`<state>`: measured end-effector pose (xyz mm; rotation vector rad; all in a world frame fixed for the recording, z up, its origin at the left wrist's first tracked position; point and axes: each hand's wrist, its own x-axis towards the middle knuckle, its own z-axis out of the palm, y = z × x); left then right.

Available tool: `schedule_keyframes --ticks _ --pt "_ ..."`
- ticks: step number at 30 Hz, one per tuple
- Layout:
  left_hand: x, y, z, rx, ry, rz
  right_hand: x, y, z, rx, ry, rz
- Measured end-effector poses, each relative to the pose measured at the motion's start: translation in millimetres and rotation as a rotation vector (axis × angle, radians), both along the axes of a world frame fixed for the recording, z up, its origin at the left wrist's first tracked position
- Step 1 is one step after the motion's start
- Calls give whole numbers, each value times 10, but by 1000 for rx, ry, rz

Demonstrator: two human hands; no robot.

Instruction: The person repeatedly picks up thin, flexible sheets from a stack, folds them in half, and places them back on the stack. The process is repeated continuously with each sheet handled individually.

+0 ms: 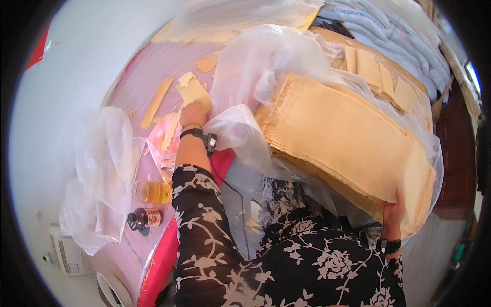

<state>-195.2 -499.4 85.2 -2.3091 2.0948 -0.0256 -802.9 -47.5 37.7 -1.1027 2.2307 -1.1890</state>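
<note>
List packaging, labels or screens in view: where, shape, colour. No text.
Small bottle: lying on pink table near left edge, dark cap, red-orange label.
Sacks: stacked top right, white, printed.
Clear plastic wrap: around the tan sheet stack.
No screens visible.

Thick stack of pale tan sheets (348, 138), edges rough and layered, lying tilted inside loose clear plastic wrap (255, 77), propped at its near right corner by the right hand (393, 215), fingers (398, 200) curled up over the edge. Torn tan sheet scrap (193, 91), curled and ragged, resting on the pink table (148, 66) under the left hand (193, 115). More tan strips (156, 102) scattered flat just beside it.
</note>
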Motion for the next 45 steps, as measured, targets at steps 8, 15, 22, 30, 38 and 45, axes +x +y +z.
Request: schedule_keyframes --ticks 8,15,22,30,38,45 --pt "-27 -88 -108 -77 313 485 94 -95 111 -561 -1019 -190" --pt "358 -449 -507 -290 931 484 219 -100 301 -511 -1101 -137" --pt "12 265 552 -881 821 63 662 -125 1027 493 -848 424" --pt "-1442 2349 1484 -684 1019 -381 1020 -659 1315 94 -930 588" --pt "-2355 3036 818 240 1423 -476 1211 -1069 1011 -432 -1287 449" --pt "-2753 2789 568 709 1621 -683 912 -901 949 -316 -824 372"
